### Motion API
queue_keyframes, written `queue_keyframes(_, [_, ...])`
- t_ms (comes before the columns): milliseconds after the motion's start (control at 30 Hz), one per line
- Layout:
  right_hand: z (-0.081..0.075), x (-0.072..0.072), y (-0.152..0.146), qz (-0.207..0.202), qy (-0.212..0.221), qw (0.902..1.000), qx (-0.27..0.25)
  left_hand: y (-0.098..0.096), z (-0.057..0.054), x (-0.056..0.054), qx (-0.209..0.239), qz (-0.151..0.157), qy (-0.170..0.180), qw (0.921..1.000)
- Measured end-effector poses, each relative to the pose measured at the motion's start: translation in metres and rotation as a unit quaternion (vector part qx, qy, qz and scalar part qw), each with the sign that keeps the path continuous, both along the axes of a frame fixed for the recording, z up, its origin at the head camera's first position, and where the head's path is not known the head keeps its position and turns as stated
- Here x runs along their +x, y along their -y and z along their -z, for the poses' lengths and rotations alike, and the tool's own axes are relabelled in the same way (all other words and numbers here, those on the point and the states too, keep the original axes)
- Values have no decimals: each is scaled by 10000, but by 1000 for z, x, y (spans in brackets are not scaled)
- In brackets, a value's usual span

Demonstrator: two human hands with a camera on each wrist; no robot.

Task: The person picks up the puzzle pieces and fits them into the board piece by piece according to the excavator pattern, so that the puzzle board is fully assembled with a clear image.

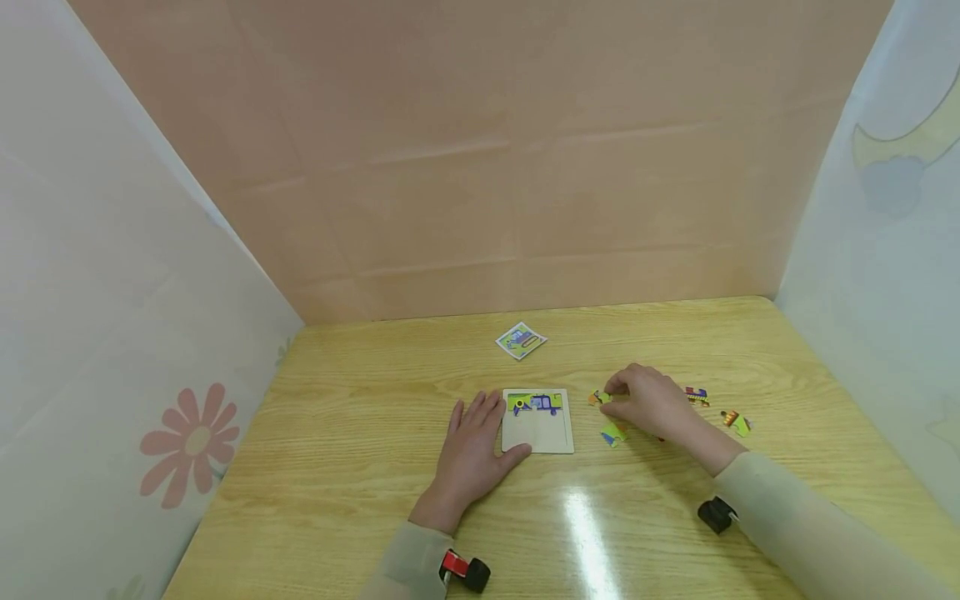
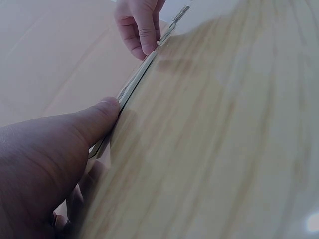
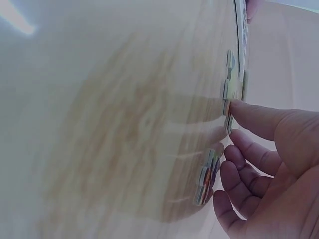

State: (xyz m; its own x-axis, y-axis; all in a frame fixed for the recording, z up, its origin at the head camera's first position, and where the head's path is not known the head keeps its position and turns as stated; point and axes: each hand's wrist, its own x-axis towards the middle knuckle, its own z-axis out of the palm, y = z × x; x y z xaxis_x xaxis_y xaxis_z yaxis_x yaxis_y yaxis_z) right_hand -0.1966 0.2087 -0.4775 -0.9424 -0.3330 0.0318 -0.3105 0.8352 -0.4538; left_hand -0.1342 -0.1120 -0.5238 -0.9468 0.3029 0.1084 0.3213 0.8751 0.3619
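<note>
A square pale puzzle tray (image 1: 536,433) lies on the table, its top strip filled with a green and purple vehicle picture. My left hand (image 1: 471,450) rests at the tray's left side, fingers straight, with the thumb against its front edge; the left wrist view shows that thumb (image 2: 94,119) touching the rim. To the right of the tray, my right hand (image 1: 648,402) pinches a green and orange puzzle piece (image 1: 597,398) between thumb and fingertips, low at the table. Just in front lies a green and blue puzzle piece (image 1: 612,434).
Behind the tray lies a small picture card (image 1: 521,341) of a vehicle. Beyond my right hand are a purple and red puzzle piece (image 1: 697,396) and a green and orange-red one (image 1: 737,422). A red bit shows under my right wrist, mostly hidden. Walls border the table (image 1: 360,400).
</note>
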Motion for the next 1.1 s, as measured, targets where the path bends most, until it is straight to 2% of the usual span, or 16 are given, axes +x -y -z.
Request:
queue_keyframes(467, [-10, 3, 13, -41, -85, 9997, -209, -1, -3, 2, -7, -2, 49, 10000])
queue_keyframes(800, [-18, 6, 36, -178, 46, 9990, -414, -1, 0, 1, -20, -54, 152, 9999])
queue_keyframes(1100, [-16, 8, 63, -349, 67, 9976, -589, 0, -1, 1, -27, -32, 124, 9999])
